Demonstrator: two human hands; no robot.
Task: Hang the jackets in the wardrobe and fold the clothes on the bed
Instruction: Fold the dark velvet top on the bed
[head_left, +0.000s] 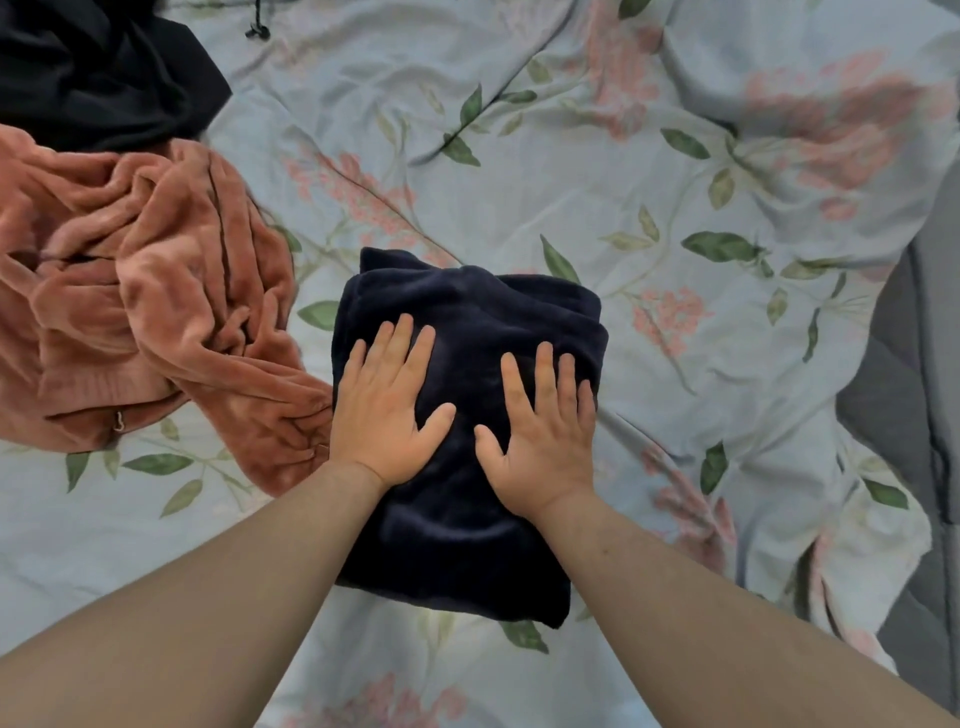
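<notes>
A dark navy fleece garment (467, 306) lies folded into a thick rectangle in the middle of the bed. My left hand (387, 408) presses flat on its left half, fingers straight and spread. My right hand (543, 436) presses flat on its right half in the same way. To the left a salmon-pink plush garment (150, 306) lies crumpled and unfolded, its edge touching the navy bundle. A black garment (98, 73) is heaped at the top left corner.
The bed is covered by a pale blue floral sheet (675, 182), wrinkled toward the right. A grey quilted cover (904, 395) runs along the right edge. A black drawstring end (257, 28) lies at the top.
</notes>
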